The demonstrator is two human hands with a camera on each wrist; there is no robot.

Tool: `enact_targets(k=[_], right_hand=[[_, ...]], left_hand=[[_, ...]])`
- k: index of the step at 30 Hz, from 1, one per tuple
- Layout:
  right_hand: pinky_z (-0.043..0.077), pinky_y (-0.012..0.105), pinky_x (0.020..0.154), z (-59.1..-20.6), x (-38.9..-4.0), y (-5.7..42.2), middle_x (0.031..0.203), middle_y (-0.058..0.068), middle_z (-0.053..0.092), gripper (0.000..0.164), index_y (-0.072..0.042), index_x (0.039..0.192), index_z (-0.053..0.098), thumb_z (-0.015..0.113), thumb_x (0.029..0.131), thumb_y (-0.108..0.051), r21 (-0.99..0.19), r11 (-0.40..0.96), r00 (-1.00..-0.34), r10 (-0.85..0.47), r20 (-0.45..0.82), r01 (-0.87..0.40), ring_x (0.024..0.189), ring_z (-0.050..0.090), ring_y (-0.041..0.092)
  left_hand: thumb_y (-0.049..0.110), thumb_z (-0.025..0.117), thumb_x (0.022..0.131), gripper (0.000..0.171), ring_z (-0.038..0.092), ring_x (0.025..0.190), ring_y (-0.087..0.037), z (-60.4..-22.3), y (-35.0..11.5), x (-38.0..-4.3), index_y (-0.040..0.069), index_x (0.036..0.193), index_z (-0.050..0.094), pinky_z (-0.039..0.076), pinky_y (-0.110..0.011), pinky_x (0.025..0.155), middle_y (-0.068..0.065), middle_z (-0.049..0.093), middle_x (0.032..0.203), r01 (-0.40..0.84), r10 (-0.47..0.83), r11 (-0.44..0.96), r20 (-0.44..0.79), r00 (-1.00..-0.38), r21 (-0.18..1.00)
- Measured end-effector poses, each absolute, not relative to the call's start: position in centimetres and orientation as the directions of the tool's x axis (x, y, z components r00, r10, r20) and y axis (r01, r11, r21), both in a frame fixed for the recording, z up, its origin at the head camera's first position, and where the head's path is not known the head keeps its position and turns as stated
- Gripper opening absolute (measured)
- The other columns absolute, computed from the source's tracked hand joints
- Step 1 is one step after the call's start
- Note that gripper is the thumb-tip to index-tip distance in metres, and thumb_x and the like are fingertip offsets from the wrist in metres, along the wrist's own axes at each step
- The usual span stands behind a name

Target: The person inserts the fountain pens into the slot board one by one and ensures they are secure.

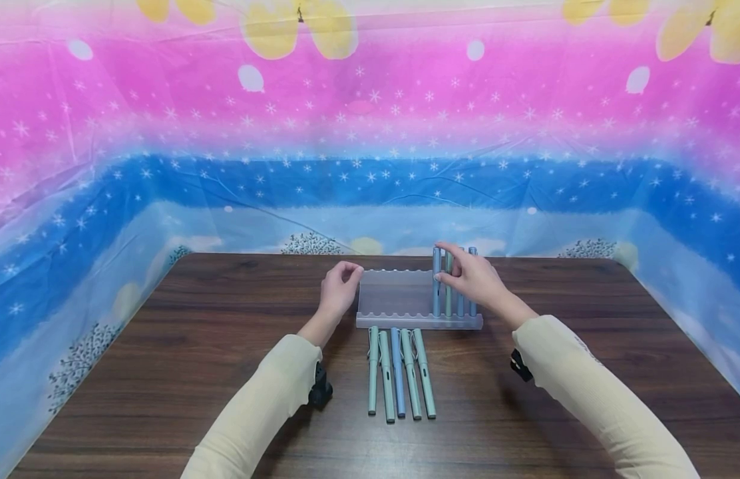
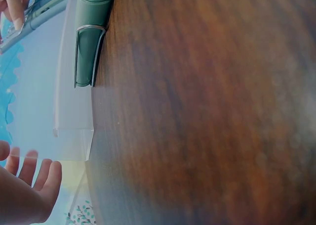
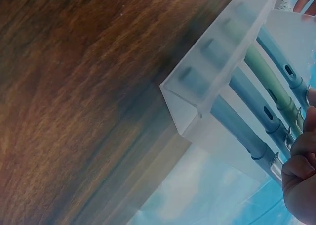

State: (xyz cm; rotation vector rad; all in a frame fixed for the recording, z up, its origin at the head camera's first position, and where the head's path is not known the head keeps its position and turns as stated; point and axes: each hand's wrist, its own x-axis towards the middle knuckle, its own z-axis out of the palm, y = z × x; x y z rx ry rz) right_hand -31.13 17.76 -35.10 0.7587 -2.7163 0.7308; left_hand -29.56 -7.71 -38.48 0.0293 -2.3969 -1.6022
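A clear pen rack (image 1: pixel 395 293) with a notched back panel and notched front ledge stands on the table. My left hand (image 1: pixel 340 286) holds its upper left corner, thumb and fingers at the panel's edge. At the rack's right part, my right hand (image 1: pixel 472 276) grips a blue pen (image 1: pixel 436 296) near its cap, index finger over the top end and thumb lower. That pen stands upright in a slot. To its right stand a green pen (image 1: pixel 448 299) and two blue pens (image 3: pixel 239 128), partly hidden by the hand in the head view.
In front of the rack several light green pens (image 1: pixel 372 372) and one blue pen (image 1: pixel 397 376) lie side by side, caps toward the rack. All rests on a dark wooden table (image 1: pixel 226 319). A patterned pink and blue cloth (image 1: pixel 358 133) hangs behind and around it.
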Motion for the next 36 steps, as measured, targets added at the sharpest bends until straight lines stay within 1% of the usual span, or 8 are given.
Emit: enact_targets(k=[6,13,21,28,36], right_hand=[[0.031,0.028,0.039,-34.92,-31.11,17.59,0.055,-0.001,0.045,0.060,-0.016,0.134,0.035,0.063,0.082,-0.025,-0.392,0.762,-0.853,-0.413,0.319,-0.515,0.043,0.038,0.015],[0.031,0.028,0.039,-34.91,-31.20,17.61,0.058,-0.001,0.047,0.060,-0.015,0.134,0.036,0.064,0.082,-0.026,-0.384,0.782,-0.867,-0.393,0.307,-0.491,0.045,0.039,0.014],[0.031,0.028,0.038,-34.84,-31.26,17.62,0.058,0.001,0.047,0.060,-0.017,0.134,0.035,0.063,0.082,-0.027,-0.393,0.779,-0.869,-0.392,0.302,-0.488,0.044,0.040,0.015],[0.031,0.027,0.038,-34.83,-31.25,17.58,0.059,0.003,0.048,0.060,-0.016,0.134,0.035,0.063,0.082,-0.026,-0.383,0.788,-0.872,-0.391,0.294,-0.482,0.044,0.040,0.015],[0.033,0.028,0.040,-34.79,-31.30,17.64,0.061,0.002,0.049,0.062,-0.016,0.136,0.033,0.063,0.082,-0.026,-0.377,0.792,-0.874,-0.393,0.285,-0.480,0.046,0.041,0.014]], left_hand=[[0.019,0.052,0.089,0.018,0.053,0.091,-0.023,-38.59,-7.76,-29.66,0.003,0.096,0.058,0.043,-0.034,0.079,-0.010,0.059,0.098,0.124,-0.157,0.386,0.197,-0.968,0.914],[0.019,0.052,0.089,0.018,0.053,0.092,-0.023,-38.65,-7.79,-29.72,0.003,0.096,0.058,0.042,-0.034,0.080,-0.010,0.059,0.098,0.123,-0.160,0.390,0.198,-0.967,0.913],[0.019,0.052,0.089,0.019,0.052,0.097,-0.023,-38.61,-7.75,-29.70,0.003,0.097,0.058,0.042,-0.035,0.082,-0.011,0.059,0.100,0.127,-0.156,0.394,0.202,-0.967,0.910],[0.018,0.052,0.089,0.019,0.052,0.096,-0.023,-38.58,-7.74,-29.66,0.002,0.097,0.058,0.042,-0.035,0.082,-0.011,0.059,0.099,0.130,-0.153,0.388,0.202,-0.967,0.913],[0.019,0.052,0.089,0.019,0.052,0.095,-0.023,-38.59,-7.71,-29.62,0.003,0.097,0.058,0.042,-0.034,0.081,-0.011,0.058,0.099,0.127,-0.157,0.383,0.200,-0.967,0.915]])
